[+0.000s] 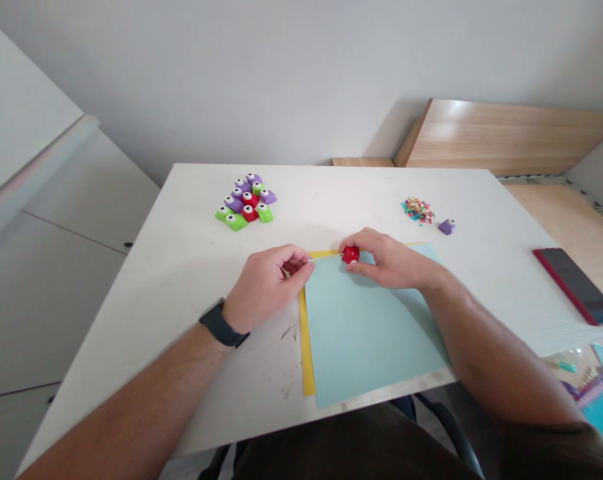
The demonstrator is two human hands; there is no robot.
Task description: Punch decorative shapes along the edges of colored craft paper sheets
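My right hand (384, 260) grips a red craft punch (350, 255) at the far edge of a light blue paper sheet (376, 333). Thumb and fingers of my left hand (276, 277) pinch the sheet's far left corner. Under the blue sheet lies a yellow sheet (307, 347), its left and far edges showing. A dark watch (223, 324) is on my left wrist. Whether the punch's jaw is around the paper edge is hidden by my fingers.
Several purple, green and red craft punches (249, 199) stand grouped at the back left of the white table (201, 267). Colourful paper bits (418, 210) lie back right, beside a lone purple punch (447, 227). A red-edged dark tablet (579, 283) rests at the right edge.
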